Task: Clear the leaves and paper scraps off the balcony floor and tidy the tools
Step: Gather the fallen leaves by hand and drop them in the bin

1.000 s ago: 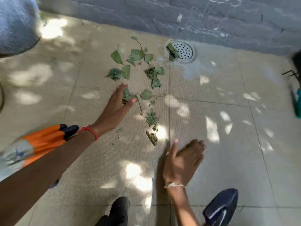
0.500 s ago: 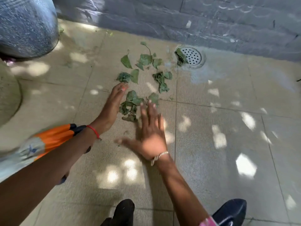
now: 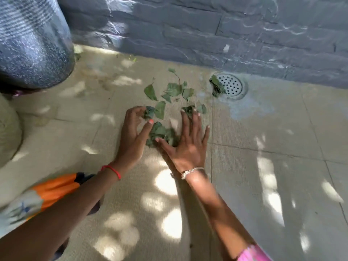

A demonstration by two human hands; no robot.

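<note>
Crouching over the balcony floor (image 3: pixel 263 176), the person has a small heap of leaves (image 3: pixel 160 132) caught between two hands. The left hand (image 3: pixel 131 142) stands on edge at the heap's left, fingers loosely curved like a wall and gripping nothing. The right hand (image 3: pixel 188 147) lies flat with fingers spread, its thumb against the heap. More scattered leaves (image 3: pixel 173 89) lie just beyond, on the far side, and a dark clump (image 3: pixel 216 87) sits on the rim of the drain (image 3: pixel 233 85) to the right. To my eye these leaves weigh almost nothing, thin and limp. They should slide on the ribbed tile but slip out of a pinch or tear. Better to press both palms inward and lift from beneath the heap.
</note>
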